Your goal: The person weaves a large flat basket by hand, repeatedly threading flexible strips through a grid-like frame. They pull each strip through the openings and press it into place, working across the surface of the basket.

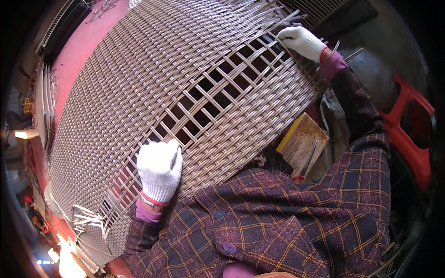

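A large panel of grey-brown woven wicker [134, 69] spreads in front of me, with a long open-grid gap running from lower left to upper right. My left hand [160, 167], in a white knit glove, rests over the lower part of this gap. Its fingers are curled against the weave, and their tips are hidden. At the gap's upper right end, my right hand [299, 41], gloved alike, pinches a strand by the panel's edge. Loose strand ends [292, 17] stick out beside it. More pale ends [88, 217] bunch up at the panel's lower left.
A red plastic chair or stool [408, 125] stands at the right. Beneath the panel's near edge lies a worn board with a yellow edge [301, 139], with scissors or a similar red-handled tool [307, 167] on it. Pink surface [79, 48] shows at the upper left.
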Demonstrator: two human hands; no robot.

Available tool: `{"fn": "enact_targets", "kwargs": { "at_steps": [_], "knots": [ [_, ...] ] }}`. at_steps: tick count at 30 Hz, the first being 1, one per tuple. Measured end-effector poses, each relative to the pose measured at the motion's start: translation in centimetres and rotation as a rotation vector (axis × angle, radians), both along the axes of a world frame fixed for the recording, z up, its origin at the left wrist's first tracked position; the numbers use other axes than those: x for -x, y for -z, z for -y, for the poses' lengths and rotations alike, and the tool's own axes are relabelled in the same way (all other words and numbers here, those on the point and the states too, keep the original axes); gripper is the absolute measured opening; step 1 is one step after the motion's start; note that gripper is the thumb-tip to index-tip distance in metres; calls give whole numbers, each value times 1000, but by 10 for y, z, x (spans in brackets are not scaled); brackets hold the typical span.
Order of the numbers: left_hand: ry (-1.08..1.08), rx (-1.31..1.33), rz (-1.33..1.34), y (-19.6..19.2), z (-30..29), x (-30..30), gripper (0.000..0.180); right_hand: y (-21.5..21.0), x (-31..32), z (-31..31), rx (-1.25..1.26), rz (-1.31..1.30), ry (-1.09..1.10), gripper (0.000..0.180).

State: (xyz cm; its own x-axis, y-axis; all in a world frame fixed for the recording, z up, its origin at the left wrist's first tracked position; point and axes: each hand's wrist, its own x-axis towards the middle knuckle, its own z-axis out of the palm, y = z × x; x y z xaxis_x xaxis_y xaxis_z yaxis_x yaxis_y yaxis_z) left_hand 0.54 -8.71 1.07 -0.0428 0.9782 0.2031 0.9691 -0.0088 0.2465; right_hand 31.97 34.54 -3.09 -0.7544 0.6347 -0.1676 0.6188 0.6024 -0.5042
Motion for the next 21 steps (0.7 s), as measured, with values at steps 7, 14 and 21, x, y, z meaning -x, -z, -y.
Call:
{"fn": "enact_targets", "kwargs": {
  "at_steps": [7,14,21],
  "knots": [
    [-29,-36,7,-3,-14,-2,19,5,-6,-31,553,-362,197,29],
    [-60,-54,8,-3,-24,-12,20,15,-12,-29,792,-635,187,33],
    [-86,-75,20,-6,-30,-19,18,16,-6,-41,688,-484,247,30]
  ]
}}
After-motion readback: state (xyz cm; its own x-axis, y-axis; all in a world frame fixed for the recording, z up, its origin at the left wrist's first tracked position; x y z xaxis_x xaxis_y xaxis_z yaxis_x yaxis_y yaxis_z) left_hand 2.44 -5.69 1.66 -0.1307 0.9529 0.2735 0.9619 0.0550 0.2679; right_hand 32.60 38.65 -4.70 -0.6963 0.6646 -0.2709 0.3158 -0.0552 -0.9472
